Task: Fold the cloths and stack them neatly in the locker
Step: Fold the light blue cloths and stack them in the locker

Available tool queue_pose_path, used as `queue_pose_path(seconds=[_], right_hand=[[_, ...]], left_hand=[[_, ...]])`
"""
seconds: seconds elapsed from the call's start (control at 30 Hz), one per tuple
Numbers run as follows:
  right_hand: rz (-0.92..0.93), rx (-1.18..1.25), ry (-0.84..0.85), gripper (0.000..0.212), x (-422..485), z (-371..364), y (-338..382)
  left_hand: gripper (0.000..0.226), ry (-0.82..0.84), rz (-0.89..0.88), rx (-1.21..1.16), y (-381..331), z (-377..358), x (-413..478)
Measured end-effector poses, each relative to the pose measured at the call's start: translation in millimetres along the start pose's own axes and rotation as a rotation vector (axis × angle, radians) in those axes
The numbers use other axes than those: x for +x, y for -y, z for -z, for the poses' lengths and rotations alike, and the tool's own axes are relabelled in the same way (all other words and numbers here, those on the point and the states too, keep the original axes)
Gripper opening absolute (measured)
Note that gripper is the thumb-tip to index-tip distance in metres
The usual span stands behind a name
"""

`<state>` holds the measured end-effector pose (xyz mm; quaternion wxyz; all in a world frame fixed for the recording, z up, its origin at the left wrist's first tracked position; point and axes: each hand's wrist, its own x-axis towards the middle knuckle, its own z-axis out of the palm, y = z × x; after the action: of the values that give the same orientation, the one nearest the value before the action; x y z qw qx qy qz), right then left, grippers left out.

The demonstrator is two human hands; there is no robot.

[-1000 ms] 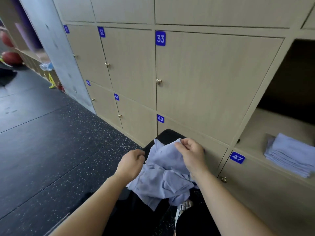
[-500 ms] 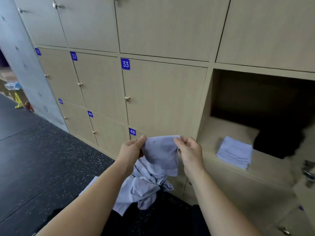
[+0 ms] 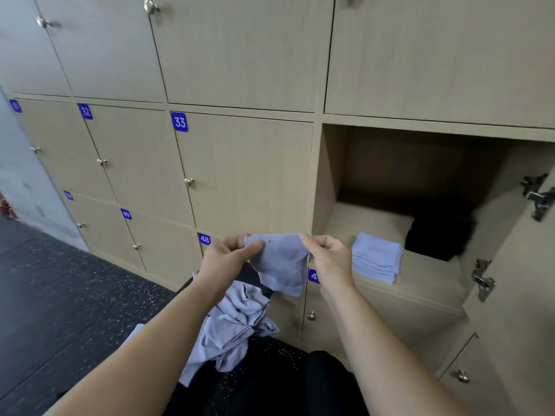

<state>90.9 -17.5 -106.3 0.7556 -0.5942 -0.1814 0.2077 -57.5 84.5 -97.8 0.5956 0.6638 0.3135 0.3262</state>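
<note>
A light blue cloth [image 3: 279, 262] hangs stretched between my hands in front of the lockers. My left hand [image 3: 228, 253] pinches its upper left corner and my right hand [image 3: 329, 256] pinches its upper right corner. Below them a crumpled heap of the same blue cloths [image 3: 231, 328] lies on a black seat. Inside the open locker [image 3: 390, 295] to the right a neat stack of folded blue cloths [image 3: 377, 256] sits near the front edge of the shelf.
A dark bundle [image 3: 438, 232] lies deeper in the open locker behind the stack. The locker's open door [image 3: 522, 265] stands at the far right with metal hinges. Shut numbered doors, 33 [image 3: 243, 172] among them, fill the wall. Black speckled floor [image 3: 60, 295] lies at left.
One cloth has been lifted off the heap and drawn out flat between both hands. My view has swung right and up, bringing the open locker into full sight.
</note>
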Motion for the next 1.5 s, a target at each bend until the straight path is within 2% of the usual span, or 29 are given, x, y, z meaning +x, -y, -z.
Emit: queue_pose_path(seconds=[0.17, 0.33, 0.4, 0.5, 0.53, 0.6, 0.63, 0.73, 0.8, 0.87, 0.93, 1.07, 1.17, 1.3, 1.37, 1.47, 1.5], right_hand=[[0.024, -0.038, -0.025, 0.031, 1.4, 10.9, -1.9], [0.029, -0.111, 0.022, 0.022, 5.1, 22.3, -3.2], [0.032, -0.158, 0.067, 0.034, 8.7, 27.8, -1.5], [0.036, -0.268, 0.317, 0.047, 10.9, 30.8, 9.2], [0.024, -0.322, 0.422, 0.044, 10.8, 30.1, 12.9], [0.079, -0.490, 0.533, 0.022, 10.4, 27.2, 17.6], [0.137, -0.553, 0.535, 0.014, 10.5, 25.8, 18.5], [0.167, -0.521, 0.499, 0.036, 12.2, 27.5, 20.1], [0.100, -0.380, 0.445, 0.033, 12.5, 33.6, 21.9], [0.032, -0.251, 0.380, 0.020, 14.2, 41.4, 22.3], [-0.022, -0.148, 0.344, 0.022, 16.3, 48.9, 21.1], [-0.153, -0.018, 0.345, 0.027, 19.1, 60.5, 13.5], [-0.111, -0.091, 0.356, 0.019, 17.5, 63.3, 10.5], [0.102, -0.211, 0.383, 0.050, 18.2, 64.1, 21.6], [0.137, -0.330, 0.462, 0.040, 20.9, 64.1, 25.9], [0.194, -0.514, 0.476, 0.006, 24.6, 66.8, 29.3], [0.207, -0.543, 0.479, 0.008, 26.5, 69.7, 28.9]], left_hand=[[0.029, -0.042, 0.005, -0.036, -5.2, -11.9, 0.1], [0.028, -0.005, 0.003, -0.016, -8.6, -19.6, 3.1], [0.028, 0.051, -0.014, 0.046, -12.7, -21.7, 6.1], [0.028, 0.146, -0.039, 0.090, -17.6, -28.1, 11.2], [0.032, 0.170, -0.044, 0.092, -18.9, -30.7, 12.4], [0.037, 0.212, -0.042, 0.066, -20.9, -36.8, 13.6], [0.037, 0.229, -0.036, 0.046, -21.5, -39.6, 14.2], [0.050, 0.272, -0.043, 0.063, -20.1, -42.3, 14.6], [0.058, 0.321, -0.024, 0.123, -17.9, -39.3, 10.0], [0.049, 0.373, 0.008, 0.147, -11.0, -34.4, 4.2], [0.039, 0.394, 0.022, 0.124, -3.9, -31.2, -1.8], [0.052, 0.351, 0.010, 0.038, 0.7, -32.9, -2.3], [0.045, 0.344, 0.012, 0.036, -3.6, -36.7, 0.9], [0.043, 0.327, 0.024, 0.055, -5.8, -40.1, 7.5], [0.033, 0.326, 0.035, 0.060, -7.2, -42.1, 9.7], [0.022, 0.331, 0.030, 0.042, -6.2, -43.2, 9.7], [0.022, 0.320, 0.027, 0.033, -5.2, -42.4, 9.5]])
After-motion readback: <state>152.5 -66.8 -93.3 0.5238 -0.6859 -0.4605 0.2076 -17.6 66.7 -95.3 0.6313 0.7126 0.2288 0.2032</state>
